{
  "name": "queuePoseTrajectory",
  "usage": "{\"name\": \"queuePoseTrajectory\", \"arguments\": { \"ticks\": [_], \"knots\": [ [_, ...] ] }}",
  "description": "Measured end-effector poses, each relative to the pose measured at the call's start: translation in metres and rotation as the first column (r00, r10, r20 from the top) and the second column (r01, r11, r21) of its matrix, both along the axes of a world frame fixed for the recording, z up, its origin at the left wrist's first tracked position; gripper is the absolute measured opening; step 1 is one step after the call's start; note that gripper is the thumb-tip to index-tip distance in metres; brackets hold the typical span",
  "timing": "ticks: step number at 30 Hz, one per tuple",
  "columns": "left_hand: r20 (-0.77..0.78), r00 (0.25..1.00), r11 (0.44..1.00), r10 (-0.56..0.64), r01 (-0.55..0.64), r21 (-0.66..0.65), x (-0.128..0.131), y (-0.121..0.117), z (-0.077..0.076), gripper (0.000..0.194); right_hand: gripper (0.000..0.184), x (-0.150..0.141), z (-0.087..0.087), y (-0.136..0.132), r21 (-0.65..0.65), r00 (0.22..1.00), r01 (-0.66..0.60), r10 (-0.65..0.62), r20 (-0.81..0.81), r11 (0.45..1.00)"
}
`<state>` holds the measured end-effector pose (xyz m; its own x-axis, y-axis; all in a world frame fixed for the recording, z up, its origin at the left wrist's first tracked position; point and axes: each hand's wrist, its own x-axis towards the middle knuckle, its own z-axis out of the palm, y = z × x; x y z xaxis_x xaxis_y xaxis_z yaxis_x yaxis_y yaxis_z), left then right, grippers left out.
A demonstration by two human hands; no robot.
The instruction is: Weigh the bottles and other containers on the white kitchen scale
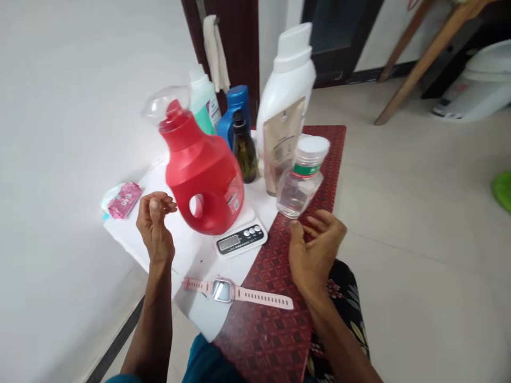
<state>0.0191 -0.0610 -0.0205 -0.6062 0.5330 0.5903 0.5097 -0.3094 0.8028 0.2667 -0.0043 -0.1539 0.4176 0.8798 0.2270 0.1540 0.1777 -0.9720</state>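
Note:
A red detergent jug (205,173) with a loop handle stands on a white digital kitchen scale (261,236). A clear cap (155,106) sits tilted at its spout. My left hand (157,226) is beside the jug's left side, fingers loosely bent and apart from it, holding nothing. Just below a clear jar (297,191) with a white lid and green band, my right hand (315,250) has its thumb and fingers apart with nothing between them. In front of the scale, a pink-strapped smartwatch (222,291) lies stretched out. The scale's display cannot be read.
Behind the jug stand a green liquid bottle (204,101), a blue bottle (238,101), a dark pump bottle (244,151), a large white bottle (285,80) and a beige pouch (281,143). A pink packet (124,201) lies by the wall. Red patterned covering (267,324) spans the table's right side.

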Motion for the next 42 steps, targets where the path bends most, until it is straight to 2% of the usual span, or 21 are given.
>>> {"name": "queuePoseTrajectory", "arguments": {
  "ticks": [2,4,5,6,7,9,11,12,13,14,16,19,22,26,29,32,35,42],
  "knots": [
    [-0.082,0.972,0.975,0.221,-0.222,-0.006,-0.047,-0.002,0.003,0.049,0.052,0.000,-0.003,0.001,0.004,1.000,0.008,-0.008,0.016,1.000],
    [-0.144,0.879,0.886,0.454,-0.463,-0.037,-0.098,-0.006,0.008,0.055,0.052,-0.001,-0.004,0.003,0.012,0.999,0.019,-0.019,0.046,1.000],
    [-0.141,0.840,0.840,0.524,-0.537,-0.077,-0.118,-0.009,0.010,0.063,0.051,-0.001,-0.005,0.004,0.015,0.998,0.025,-0.026,0.061,1.000],
    [-0.141,0.823,0.820,0.550,-0.564,-0.096,-0.133,-0.011,0.012,0.068,0.052,-0.002,-0.004,0.005,0.014,0.997,0.029,-0.030,0.075,0.999],
    [-0.154,0.833,0.833,0.532,-0.547,-0.084,-0.140,-0.014,0.013,0.070,0.052,-0.003,-0.004,0.005,0.010,0.996,0.032,-0.033,0.088,0.999],
    [-0.182,0.907,0.920,0.381,-0.391,-0.020,-0.130,-0.018,0.014,0.065,0.054,-0.005,-0.003,0.006,-0.001,0.993,0.039,-0.039,0.108,0.999],
    [-0.178,0.981,0.997,0.074,-0.079,-0.024,-0.094,-0.021,0.012,0.055,0.054,-0.006,-0.002,0.006,-0.006,0.991,0.049,-0.048,0.121,0.999],
    [-0.150,0.980,0.989,-0.131,0.119,-0.090,-0.072,-0.023,0.010,0.051,0.054,-0.007,-0.002,0.007,-0.006,0.991,0.056,-0.055,0.125,0.998],
    [-0.109,0.945,0.939,-0.308,0.283,-0.194,-0.048,-0.024,0.008,0.051,0.053,-0.007,-0.003,0.007,-0.004,0.990,0.062,-0.061,0.127,0.998],
    [-0.063,0.911,0.887,-0.408,0.379,-0.265,-0.027,-0.024,0.006,0.050,0.051,-0.007,-0.003,0.007,-0.001,0.990,0.068,-0.068,0.127,0.998],
    [0.037,0.894,0.853,-0.446,0.438,-0.285,0.007,-0.018,0.002,0.047,0.049,-0.008,-0.005,0.008,0.010,0.989,0.079,-0.080,0.123,0.997],
    [0.173,0.894,0.886,-0.413,0.438,-0.148,0.029,0.002,0.002,0.052,0.045,-0.008,-0.005,0.008,0.030,0.989,0.085,-0.088,0.115,0.996],
    [0.253,0.889,0.912,-0.381,0.407,-0.057,0.029,0.023,0.010,0.055,0.043,-0.008,-0.004,0.008,0.044,0.990,0.085,-0.090,0.111,0.995],
    [0.239,0.960,0.989,-0.144,0.147,0.005,0.019,0.036,0.024,0.057,0.040,-0.007,0.000,0.009,0.042,0.993,0.081,-0.084,0.087,0.996],
    [0.191,0.981,0.998,-0.005,-0.006,0.060,0.006,0.046,0.034,0.055,0.039,-0.007,0.003,0.010,0.044,0.995,0.059,-0.063,0.078,0.997],
    [0.144,0.988,0.994,0.064,-0.075,0.077,-0.010,0.064,0.038,0.059,0.039,-0.005,0.005,0.010,0.046,0.995,0.048,-0.052,0.086,0.998],
    [0.171,0.978,0.989,0.123,-0.135,0.060,-0.025,0.088,0.030,0.060,0.039,-0.004,0.006,0.010,0.037,0.995,0.041,-0.044,0.086,0.998],
    [0.240,0.962,0.985,0.131,-0.153,0.075,-0.045,0.131,-0.009,0.063,0.040,-0.002,0.005,0.009,0.004,0.994,0.025,-0.025,0.105,1.000]
  ]
}}
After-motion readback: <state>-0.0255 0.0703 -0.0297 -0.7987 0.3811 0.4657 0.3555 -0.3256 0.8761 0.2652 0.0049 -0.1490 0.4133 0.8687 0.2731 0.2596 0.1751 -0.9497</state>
